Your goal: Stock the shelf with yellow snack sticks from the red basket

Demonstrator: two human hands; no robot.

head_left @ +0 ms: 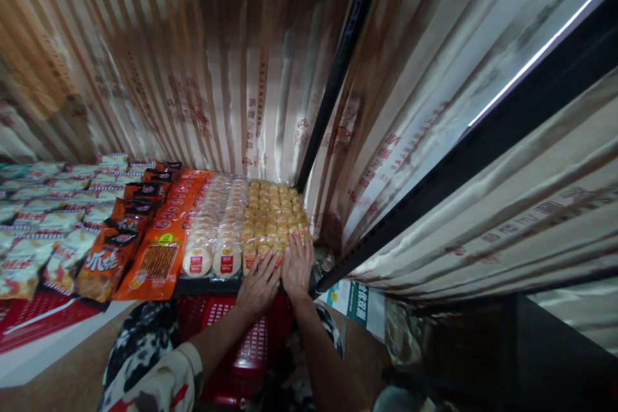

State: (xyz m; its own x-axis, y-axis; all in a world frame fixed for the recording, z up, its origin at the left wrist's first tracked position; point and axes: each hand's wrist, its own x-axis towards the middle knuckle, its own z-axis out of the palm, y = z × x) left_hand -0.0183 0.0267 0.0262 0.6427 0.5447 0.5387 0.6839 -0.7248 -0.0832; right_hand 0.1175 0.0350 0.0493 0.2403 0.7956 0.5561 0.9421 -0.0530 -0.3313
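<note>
My left hand (pixel 259 284) lies with its fingers stretched over the front edge of a block of small yellow wrapped snack packs (pixel 273 215) on the shelf. Beside it my right hand (pixel 296 264) rests flat on the same packs at their right front corner, fingers out. Both hands touch the packs and hide some of the front ones. Just left stand two rows of round pale cakes in clear wrap (pixel 211 232), with red labels on the front ones. Orange stick-snack bags (pixel 159 254) overlap in a row beyond the cakes.
Further left lie orange-and-black snack bags (pixel 103 264) and several white snack bags (pixel 29 257). Pleated printed curtains (pixel 232 64) hang behind and to the right. A black upright post (pixel 338 77) meets the shelf corner. A red plastic basket (pixel 251 347) stands below my arms.
</note>
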